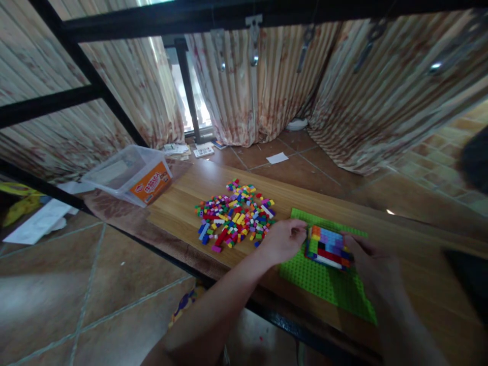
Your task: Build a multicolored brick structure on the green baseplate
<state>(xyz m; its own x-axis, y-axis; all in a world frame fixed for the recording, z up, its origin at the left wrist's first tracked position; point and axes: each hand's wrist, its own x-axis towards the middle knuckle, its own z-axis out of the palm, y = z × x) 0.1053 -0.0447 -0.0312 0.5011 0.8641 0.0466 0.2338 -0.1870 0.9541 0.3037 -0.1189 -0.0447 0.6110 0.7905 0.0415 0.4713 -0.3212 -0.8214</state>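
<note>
- Head view, far left: a clear plastic bin (110, 175) with an orange label (151, 183) stands at the end of the wooden tabletop (179, 203)
- Next, a heap of loose toy building bricks (238, 216) in many colours lies spread out, none of it built up as far as shows
- The left hand (285, 240) is beside the brick assembly, fingers bent; whether they pinch a brick, I cannot tell
- Over the green studded baseplate (320, 284) is the multicoloured brick assembly (328, 246), many bricks already joined; whether it is pressed on or lifted, and how complete, is unclear
- The right hand (375, 264) has its fingers at the assembly's right edge, seemingly steadying it; blur hides whether they clamp
</note>
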